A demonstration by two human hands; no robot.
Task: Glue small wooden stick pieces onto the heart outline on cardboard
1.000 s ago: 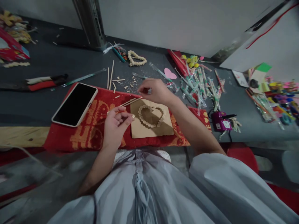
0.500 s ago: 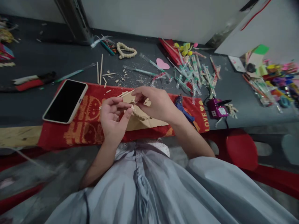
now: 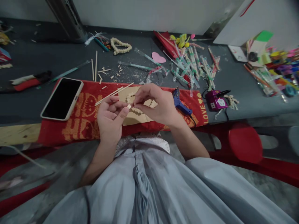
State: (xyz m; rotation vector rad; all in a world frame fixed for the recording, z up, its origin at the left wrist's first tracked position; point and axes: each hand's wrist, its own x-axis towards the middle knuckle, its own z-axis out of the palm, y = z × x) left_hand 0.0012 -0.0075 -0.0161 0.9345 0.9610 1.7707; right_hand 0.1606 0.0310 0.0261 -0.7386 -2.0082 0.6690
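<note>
My left hand point(image 3: 111, 116) is closed on two thin wooden sticks point(image 3: 113, 92) that point up and left, and its thumb pinches a small wood piece point(image 3: 129, 106). My right hand point(image 3: 156, 104) is closed in a pinch right beside that piece; what its fingertips hold is too small to make out. Both hands hover over a brown card point(image 3: 137, 117) carrying a heart outline of small wood bits point(image 3: 130, 99), partly hidden by my fingers. The card lies on a red cloth point(image 3: 81, 118).
A phone point(image 3: 62, 98) lies face up on the cloth's left. A blue glue gun point(image 3: 179, 104) and a purple device point(image 3: 216, 100) sit to the right. A finished wooden heart point(image 3: 120, 46), a pink paper heart point(image 3: 158, 57), wrapped sticks point(image 3: 193, 70) and wood scraps litter the grey table point(image 3: 35, 102).
My right hand came back from the scraps beyond the card and met my left hand over the card. The sticks in my left hand rose. The view shifted, revealing the glue gun.
</note>
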